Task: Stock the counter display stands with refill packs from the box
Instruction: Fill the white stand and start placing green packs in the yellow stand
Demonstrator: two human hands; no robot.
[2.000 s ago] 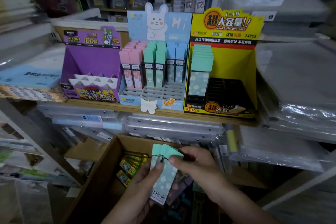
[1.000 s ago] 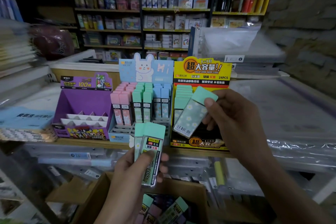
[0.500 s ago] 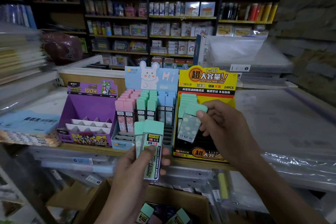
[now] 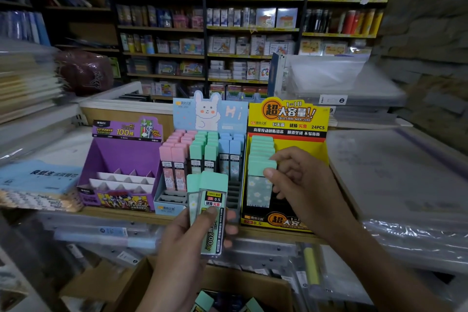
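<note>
My left hand (image 4: pixel 184 248) grips two mint-green refill packs (image 4: pixel 209 210) upright in front of the counter. In the left column of the yellow display stand (image 4: pixel 288 121) a mint pack with a flower print (image 4: pixel 258 185) stands upright at the front of a row of like packs. My right hand (image 4: pixel 301 185) pinches this pack's cap with thumb and fingertips. A cardboard box (image 4: pixel 228 284) with more packs sits below, at the bottom edge.
A blue rabbit stand (image 4: pixel 210 114) holds pink, mint and blue packs, with bare slots in front. A purple stand (image 4: pixel 121 159) sits at the left. Stacks of plastic folders (image 4: pixel 395 172) flank the counter; stocked shelves (image 4: pixel 253 30) fill the background.
My hands rose from the box with the packs. My right hand carried one flower-print pack to the yellow stand and set it down into the left column. My left hand stays raised.
</note>
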